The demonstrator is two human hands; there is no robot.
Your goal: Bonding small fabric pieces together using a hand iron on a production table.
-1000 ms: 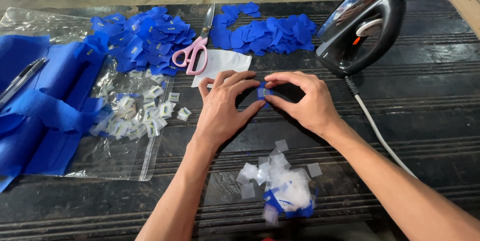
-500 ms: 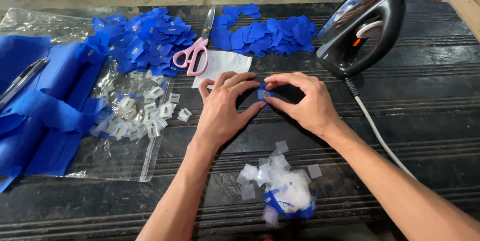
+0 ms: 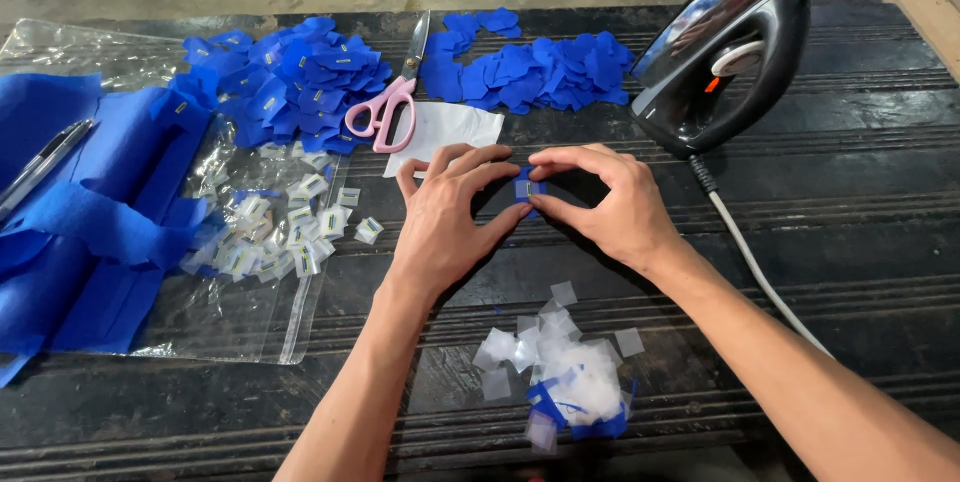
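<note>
Nothing moved vs 0.5 s ago: left hand & right hand both pinching small blue fabric piece.

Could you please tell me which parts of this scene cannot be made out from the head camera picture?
- Small blue piece: mostly hidden by the fingers of the left hand and right hand; its shape is unclear.
- Iron: its top is cut off by the upper edge.
- Pen: one end runs off the left edge.
- Marks on the small white tags: too small to tell.
</note>
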